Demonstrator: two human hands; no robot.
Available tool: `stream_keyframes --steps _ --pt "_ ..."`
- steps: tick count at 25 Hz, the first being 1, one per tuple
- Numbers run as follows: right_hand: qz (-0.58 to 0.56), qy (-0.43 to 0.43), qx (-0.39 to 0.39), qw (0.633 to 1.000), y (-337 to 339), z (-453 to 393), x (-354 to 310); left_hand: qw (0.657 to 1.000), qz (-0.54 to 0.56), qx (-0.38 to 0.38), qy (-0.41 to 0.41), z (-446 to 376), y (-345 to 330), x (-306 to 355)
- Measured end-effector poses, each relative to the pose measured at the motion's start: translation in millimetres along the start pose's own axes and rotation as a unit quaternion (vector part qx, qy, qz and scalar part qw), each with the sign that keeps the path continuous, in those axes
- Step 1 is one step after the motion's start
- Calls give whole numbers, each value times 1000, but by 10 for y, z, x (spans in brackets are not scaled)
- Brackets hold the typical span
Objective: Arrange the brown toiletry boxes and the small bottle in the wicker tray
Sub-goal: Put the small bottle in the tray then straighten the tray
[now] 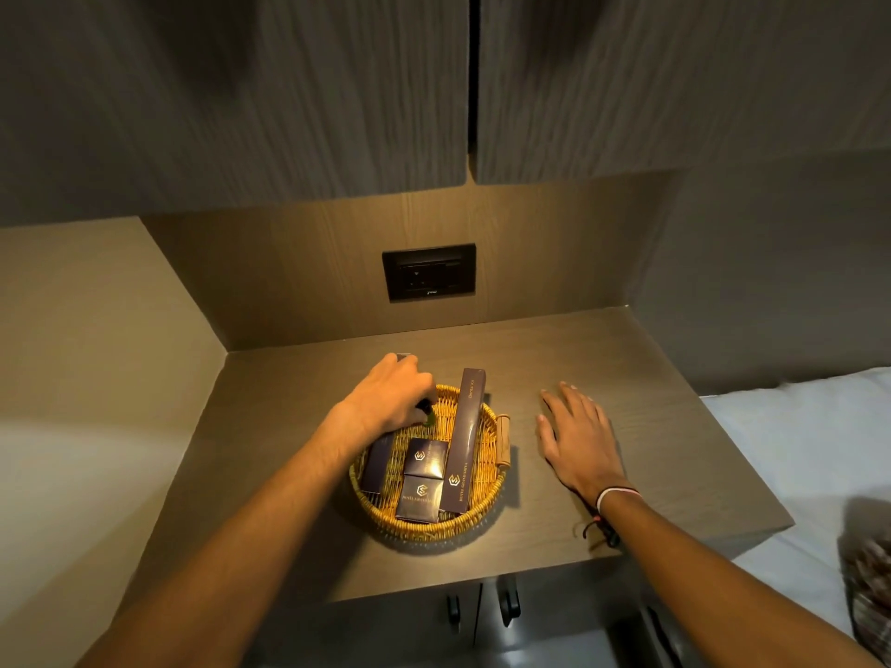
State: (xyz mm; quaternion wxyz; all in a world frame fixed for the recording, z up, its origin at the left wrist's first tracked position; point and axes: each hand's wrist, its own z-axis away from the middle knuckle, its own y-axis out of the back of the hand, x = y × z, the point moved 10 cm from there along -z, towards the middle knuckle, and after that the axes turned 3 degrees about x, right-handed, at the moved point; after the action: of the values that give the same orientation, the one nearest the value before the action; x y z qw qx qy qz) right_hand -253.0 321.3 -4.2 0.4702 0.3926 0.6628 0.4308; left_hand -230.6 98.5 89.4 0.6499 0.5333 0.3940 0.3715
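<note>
A round wicker tray (pixel 487 503) sits on the wooden counter. Inside it, a long brown dental-kit box (pixel 464 441) leans on the far rim, two small square brown boxes (pixel 423 479) lie in the middle, and another brown box (pixel 377 465) lies at the left, partly under my forearm. My left hand (pixel 390 395) hovers over the tray's far left part, fingers closed on a small dark bottle (pixel 426 416) with a greenish end. A box corner peeks out behind its knuckles. My right hand (pixel 576 436) rests flat on the counter to the right of the tray, fingers spread.
The counter (pixel 651 392) is set in a niche with a wall on the left and a black socket plate (pixel 429 272) on the back panel. Cupboard doors hang overhead. A white bed surface (pixel 795 441) lies to the right. Cabinet handles (pixel 482 609) show below the front edge.
</note>
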Motion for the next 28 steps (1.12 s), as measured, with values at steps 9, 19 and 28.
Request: stream_keyframes --steps 9,19,28 --pt "10 6 4 1000 -15 -15 7 999 16 43 24 35 27 0" --pt "-406 -198 26 892 260 151 -129 872 342 156 314 1026 -404 -884" --pt "-260 -75 -53 961 119 234 -859 850 429 176 249 1004 -638 -672"
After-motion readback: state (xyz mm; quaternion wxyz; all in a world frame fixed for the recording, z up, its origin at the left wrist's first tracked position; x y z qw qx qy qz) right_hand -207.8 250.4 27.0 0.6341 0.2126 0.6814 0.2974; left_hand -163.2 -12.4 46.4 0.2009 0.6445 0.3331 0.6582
